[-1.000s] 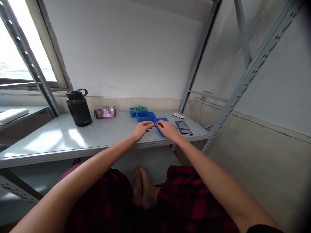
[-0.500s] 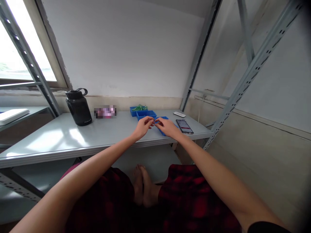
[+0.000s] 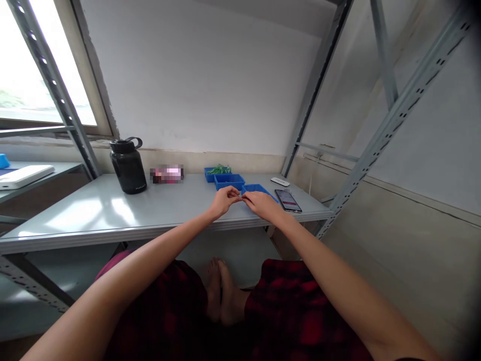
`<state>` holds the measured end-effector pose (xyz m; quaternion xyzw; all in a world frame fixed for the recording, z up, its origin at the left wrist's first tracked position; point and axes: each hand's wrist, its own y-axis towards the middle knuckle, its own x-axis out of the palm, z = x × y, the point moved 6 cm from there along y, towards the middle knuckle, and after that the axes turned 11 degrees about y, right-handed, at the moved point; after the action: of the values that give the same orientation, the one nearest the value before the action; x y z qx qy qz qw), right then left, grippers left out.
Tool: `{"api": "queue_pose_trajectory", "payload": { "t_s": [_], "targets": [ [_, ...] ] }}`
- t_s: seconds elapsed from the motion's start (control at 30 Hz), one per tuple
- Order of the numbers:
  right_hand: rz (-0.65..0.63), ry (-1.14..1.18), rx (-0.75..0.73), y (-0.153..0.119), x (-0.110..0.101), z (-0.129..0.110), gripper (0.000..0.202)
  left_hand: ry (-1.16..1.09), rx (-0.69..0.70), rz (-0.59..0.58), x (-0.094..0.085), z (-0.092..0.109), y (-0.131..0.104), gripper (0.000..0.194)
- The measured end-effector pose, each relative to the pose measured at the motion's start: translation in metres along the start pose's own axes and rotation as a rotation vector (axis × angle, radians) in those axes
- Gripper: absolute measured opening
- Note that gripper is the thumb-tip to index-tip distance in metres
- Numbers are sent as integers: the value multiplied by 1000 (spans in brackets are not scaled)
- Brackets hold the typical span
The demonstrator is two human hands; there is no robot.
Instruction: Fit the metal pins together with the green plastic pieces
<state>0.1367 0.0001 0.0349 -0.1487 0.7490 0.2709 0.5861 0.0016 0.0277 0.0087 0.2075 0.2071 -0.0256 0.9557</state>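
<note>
Head view: left hand point(image 3: 223, 201) and right hand point(image 3: 263, 205) nearly meet above the counter point(image 3: 176, 205), fingers bent, any grasp too small to tell; the front blue tray point(image 3: 253, 188) lies just beyond the nearer right hand, its visible side slanting front-right.

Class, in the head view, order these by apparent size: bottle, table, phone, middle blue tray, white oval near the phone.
1. Table
2. Bottle
3. Middle blue tray and phone: too close to rank, with the left hand partly covering the tray
4. White oval
</note>
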Motion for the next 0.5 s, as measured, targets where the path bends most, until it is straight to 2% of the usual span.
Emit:
{"api": "queue_pose_trajectory", "payload": {
  "t_s": [0.13, 0.37, 0.5],
  "targets": [
    [3, -43, 46, -1, -2, 2, 29, -89, -20, -6, -1, -1, 2, 21],
    [170, 110, 141, 0, -12, 14, 29, -223, -130, -82, 2, -8, 2, 27],
    [160, 179, 142, 0, -5, 11, 27, -231, -124, -68, 2, -3, 0, 29]
  ]
}}
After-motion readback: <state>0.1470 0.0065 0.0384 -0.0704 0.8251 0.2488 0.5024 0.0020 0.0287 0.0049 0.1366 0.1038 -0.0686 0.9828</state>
